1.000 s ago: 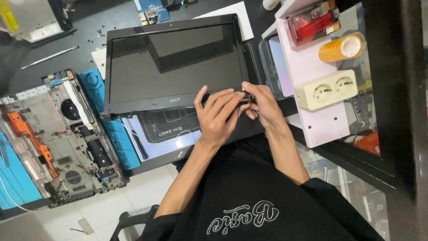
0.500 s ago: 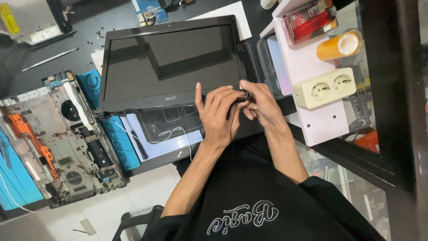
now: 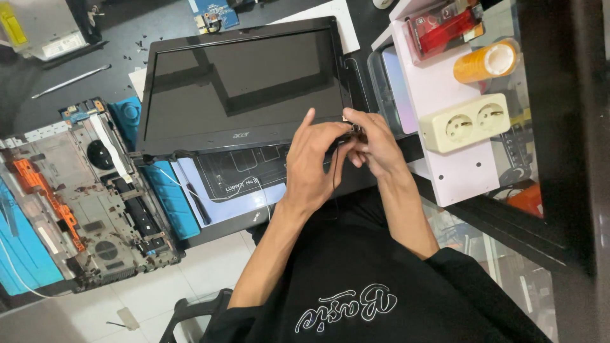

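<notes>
— Laptop screen panel (image 3: pixel 244 86), detached from its base, lies flat on the dark counter (image 3: pixel 127 38), glass up, its lower right corner right under both hands.

— What are the hands doing?

— Left hand (image 3: pixel 314 159) arches over that corner, forefinger raised; right hand (image 3: pixel 375 143) meets it, fingers (image 3: pixel 356 124) pinched narrow on a small dark part at the hinge. Too small to name. A thin black cable hangs down between the wrists.

— Why flat?

— Keeps the corner steady for pinching, I'd say.

— Anything crowding them?

— White shelf (image 3: pixel 445 108) with a cream double socket (image 3: pixel 467 124) and a roll of orange tape (image 3: pixel 486 60) sits just beside the right hand. Gutted laptop base (image 3: pixel 82 203) lies well off left, a metal spudger (image 3: pixel 70 80) beyond.
</notes>
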